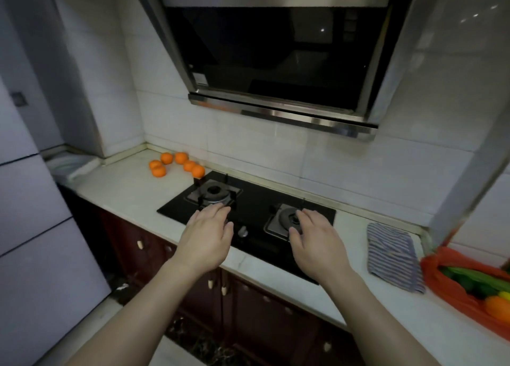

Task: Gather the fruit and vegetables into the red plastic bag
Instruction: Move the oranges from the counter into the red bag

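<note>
a pale stone desk (124,189) ran along a white tiled wall (248,144), with a tall pale fridge (33,227) at its left end and dark reddish cupboards (262,318) below. a black glass gas hob (256,208) with two burners was set into the middle of the desk, and a steel and black glass extractor hood (276,53) hung above it. the left grip (207,236) and the right grip (317,238) were both stretched out over the front of the hob, palms down, fingers loose and nearly straight, holding nothing; whether they touched the hob could not be told. six tangerines (181,158) lay in a loose cluster near the far left corner of the desk, just beside the hob's far left corner and well apart from both grips. the red plastic bag (433,271) lay open at the right edge of the desk, holding green vegetables (474,278), a yellow piece (505,295) and an orange fruit (496,307). a blue striped cloth (394,258) lay on the desk between the hob and the bag, its right edge touching the bag.
</note>
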Action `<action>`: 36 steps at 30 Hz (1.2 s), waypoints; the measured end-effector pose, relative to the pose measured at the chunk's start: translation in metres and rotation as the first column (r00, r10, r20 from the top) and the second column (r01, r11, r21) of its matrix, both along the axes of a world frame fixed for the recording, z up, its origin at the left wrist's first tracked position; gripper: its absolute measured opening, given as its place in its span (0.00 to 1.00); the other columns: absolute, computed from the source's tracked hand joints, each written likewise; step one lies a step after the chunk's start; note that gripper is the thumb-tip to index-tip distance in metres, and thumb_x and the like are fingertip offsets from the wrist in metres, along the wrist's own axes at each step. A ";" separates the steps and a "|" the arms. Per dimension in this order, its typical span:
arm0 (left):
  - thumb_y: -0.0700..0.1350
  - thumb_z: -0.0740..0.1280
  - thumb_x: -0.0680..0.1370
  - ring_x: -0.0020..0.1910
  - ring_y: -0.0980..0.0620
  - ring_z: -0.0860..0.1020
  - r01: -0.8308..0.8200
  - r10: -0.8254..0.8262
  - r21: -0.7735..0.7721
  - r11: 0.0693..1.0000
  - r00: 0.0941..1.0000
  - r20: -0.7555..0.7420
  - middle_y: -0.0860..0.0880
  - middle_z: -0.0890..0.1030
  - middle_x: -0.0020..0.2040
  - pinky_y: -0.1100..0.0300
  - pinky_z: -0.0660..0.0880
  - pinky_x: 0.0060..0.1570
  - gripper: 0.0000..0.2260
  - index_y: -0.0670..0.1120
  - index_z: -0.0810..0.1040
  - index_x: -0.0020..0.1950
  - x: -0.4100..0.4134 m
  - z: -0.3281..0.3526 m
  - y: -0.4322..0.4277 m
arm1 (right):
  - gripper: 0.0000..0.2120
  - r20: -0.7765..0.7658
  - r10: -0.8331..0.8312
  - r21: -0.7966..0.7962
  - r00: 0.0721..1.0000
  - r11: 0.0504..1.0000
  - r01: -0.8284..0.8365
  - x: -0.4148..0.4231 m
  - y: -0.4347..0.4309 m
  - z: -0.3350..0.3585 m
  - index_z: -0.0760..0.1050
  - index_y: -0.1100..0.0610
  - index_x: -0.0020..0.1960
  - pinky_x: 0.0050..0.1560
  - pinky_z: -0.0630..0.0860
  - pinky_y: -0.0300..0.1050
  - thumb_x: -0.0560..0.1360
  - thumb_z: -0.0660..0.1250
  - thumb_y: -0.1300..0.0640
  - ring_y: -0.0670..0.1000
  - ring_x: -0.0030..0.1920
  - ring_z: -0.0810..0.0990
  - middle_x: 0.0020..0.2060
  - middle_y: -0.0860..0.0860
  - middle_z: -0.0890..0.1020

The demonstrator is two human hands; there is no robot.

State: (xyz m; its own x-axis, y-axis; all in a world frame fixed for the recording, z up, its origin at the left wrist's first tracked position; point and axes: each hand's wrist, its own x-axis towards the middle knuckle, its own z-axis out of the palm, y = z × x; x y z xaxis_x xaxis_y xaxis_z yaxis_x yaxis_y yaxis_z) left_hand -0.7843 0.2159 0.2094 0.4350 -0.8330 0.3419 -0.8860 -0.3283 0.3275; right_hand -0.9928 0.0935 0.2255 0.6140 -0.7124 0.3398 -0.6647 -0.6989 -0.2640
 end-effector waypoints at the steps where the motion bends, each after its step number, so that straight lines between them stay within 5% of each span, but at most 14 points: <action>1: 0.53 0.54 0.82 0.74 0.53 0.61 -0.006 0.006 0.003 1.000 1.000 -0.008 0.50 0.66 0.75 0.50 0.57 0.74 0.21 0.49 0.66 0.74 0.012 0.000 0.007 | 0.25 -0.003 0.013 0.008 1.000 1.000 -0.013 0.015 0.005 0.000 0.62 0.55 0.74 0.73 0.52 0.44 0.81 0.52 0.46 0.50 0.74 0.59 0.73 0.51 0.65; 25: 0.54 0.53 0.83 0.76 0.50 0.58 -0.212 0.211 0.104 0.972 0.977 0.021 0.47 0.62 0.77 0.50 0.52 0.75 0.23 0.49 0.62 0.76 0.325 -0.003 -0.006 | 0.22 0.019 0.291 -0.029 0.957 0.957 -0.290 0.363 -0.055 -0.026 0.68 0.59 0.70 0.71 0.53 0.41 0.81 0.55 0.49 0.53 0.70 0.66 0.68 0.55 0.72; 31: 0.55 0.51 0.81 0.75 0.49 0.59 -0.257 0.257 0.099 0.961 0.966 0.012 0.46 0.63 0.76 0.49 0.54 0.75 0.25 0.48 0.63 0.76 0.400 0.000 -0.028 | 0.17 0.094 0.347 -0.040 0.933 0.938 -0.345 0.443 -0.084 -0.016 0.75 0.62 0.63 0.61 0.70 0.46 0.78 0.62 0.54 0.56 0.57 0.76 0.55 0.57 0.79; 36: 0.57 0.48 0.77 0.75 0.49 0.60 -0.283 0.286 0.086 0.955 0.958 -0.021 0.46 0.64 0.76 0.49 0.54 0.75 0.28 0.49 0.64 0.75 0.455 -0.001 -0.037 | 0.20 0.049 0.408 -0.034 0.912 0.913 -0.407 0.497 -0.100 -0.010 0.72 0.58 0.63 0.57 0.72 0.46 0.77 0.54 0.49 0.53 0.54 0.75 0.54 0.53 0.77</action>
